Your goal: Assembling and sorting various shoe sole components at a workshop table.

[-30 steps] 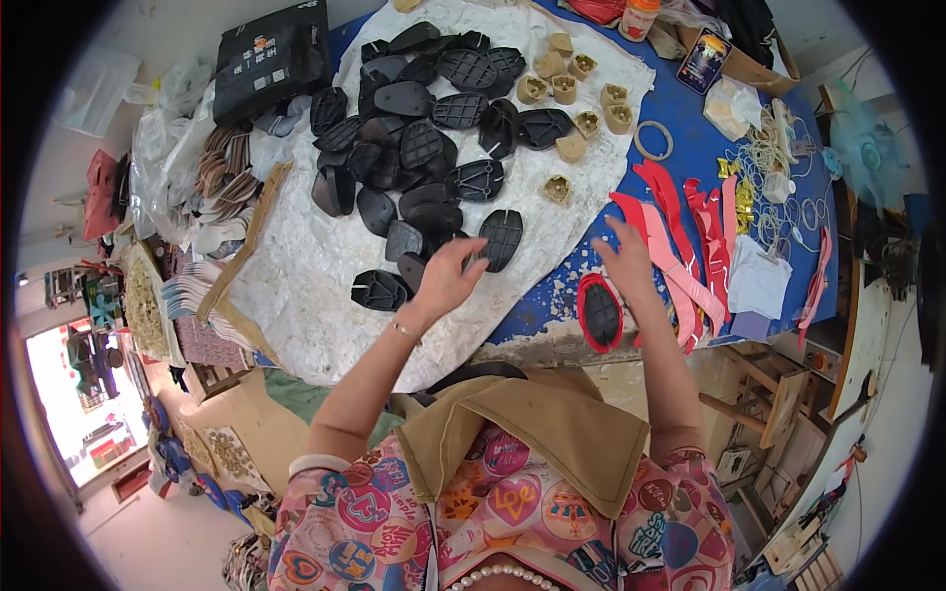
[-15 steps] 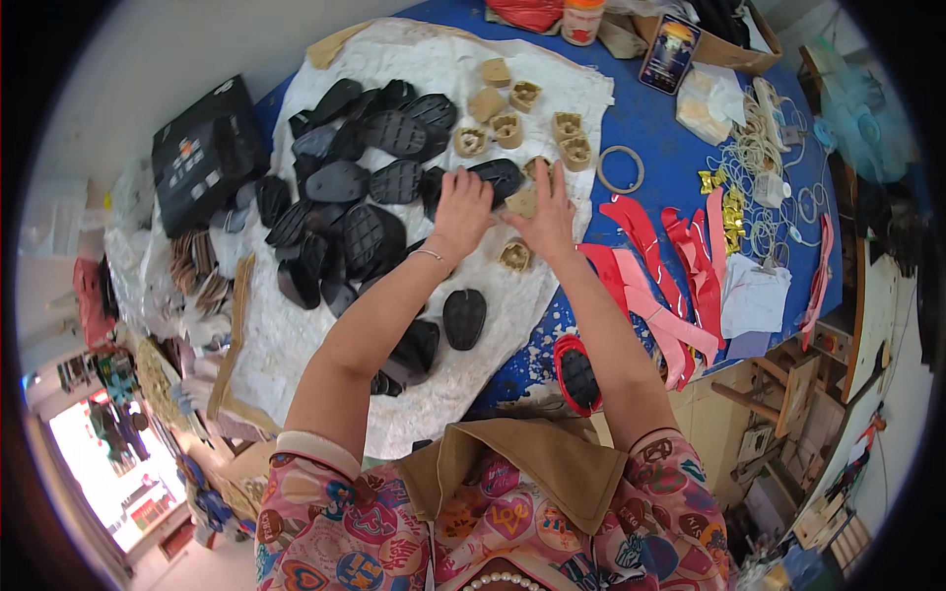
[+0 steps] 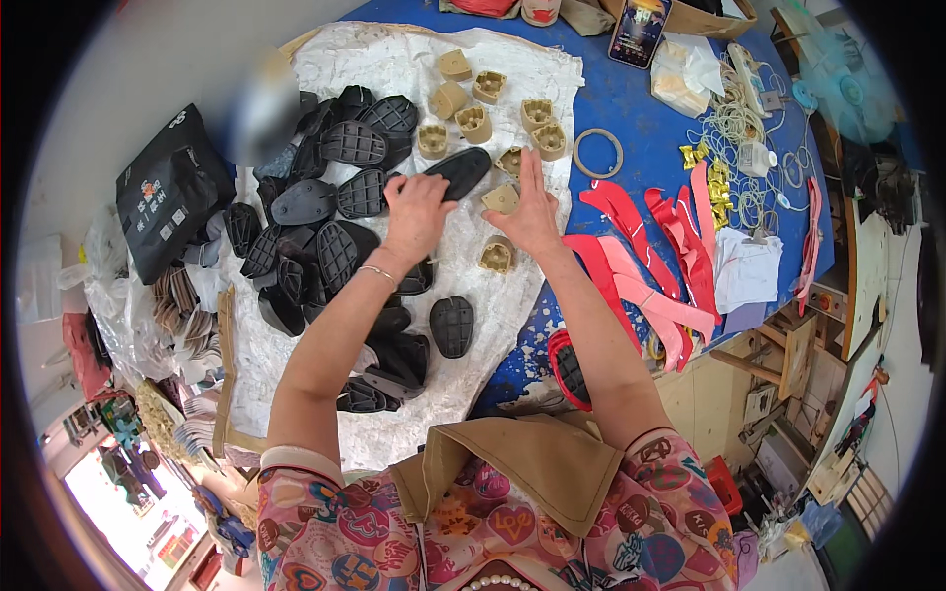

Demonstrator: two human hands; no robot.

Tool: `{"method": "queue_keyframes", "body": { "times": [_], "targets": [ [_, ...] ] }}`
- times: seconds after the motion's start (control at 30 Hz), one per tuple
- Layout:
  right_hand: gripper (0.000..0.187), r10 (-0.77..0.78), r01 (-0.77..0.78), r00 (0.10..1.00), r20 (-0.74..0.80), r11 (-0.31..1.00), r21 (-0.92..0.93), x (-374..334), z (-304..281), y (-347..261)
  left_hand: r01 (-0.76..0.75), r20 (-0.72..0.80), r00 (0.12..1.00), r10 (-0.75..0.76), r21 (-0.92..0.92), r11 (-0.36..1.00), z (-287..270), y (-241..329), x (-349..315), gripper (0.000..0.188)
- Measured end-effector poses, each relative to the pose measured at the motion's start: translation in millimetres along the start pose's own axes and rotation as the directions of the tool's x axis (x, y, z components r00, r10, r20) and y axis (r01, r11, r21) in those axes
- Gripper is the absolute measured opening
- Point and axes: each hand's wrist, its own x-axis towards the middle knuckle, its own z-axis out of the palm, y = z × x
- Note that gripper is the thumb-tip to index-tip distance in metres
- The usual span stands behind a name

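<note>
Two hands at work over white sheet (image 3: 473, 79). Our left hand (image 3: 414, 212) curled, fingers pinching near end of long black sole (image 3: 459, 170), which lies just beyond knuckles. Our right hand (image 3: 532, 212) flat, fingers pressed together, thumb touching tan heel block (image 3: 501, 199). One more tan block (image 3: 496, 256) just nearside of right hand; we count seven further beyond fingertips. One black sole piece (image 3: 452, 325) alone beside left forearm. Black pieces piled left of left hand, too overlapped to count.
</note>
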Motion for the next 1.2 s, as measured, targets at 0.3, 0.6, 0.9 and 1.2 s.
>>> {"method": "queue_keyframes", "body": {
  "times": [0.3, 0.6, 0.9, 1.2],
  "targets": [
    [0.113, -0.004, 0.005, 1.0, 0.028, 0.999, -0.041, -2, 11, 1, -0.089, 0.174, 0.979, 0.107, -0.108, 0.99, -71, -23, -54, 0.032],
    [0.111, -0.032, 0.031, 0.999, -0.018, 0.997, -0.067, 1, 5, 3, -0.02, 0.259, 0.964, 0.062, -0.163, 0.986, -84, -6, -164, 0.047],
    [0.102, -0.138, 0.131, 0.99, 0.036, 0.981, 0.144, -4, -6, 26, 0.429, 0.411, 0.886, -0.212, -0.557, 0.711, -107, 24, -221, 0.055],
    [0.044, -0.328, 0.323, 0.93, -0.165, 0.945, -0.058, 34, -75, 72, 0.669, 0.065, 0.673, -0.737, -0.478, 0.569, -89, 41, -217, 0.039]
  ]
}}
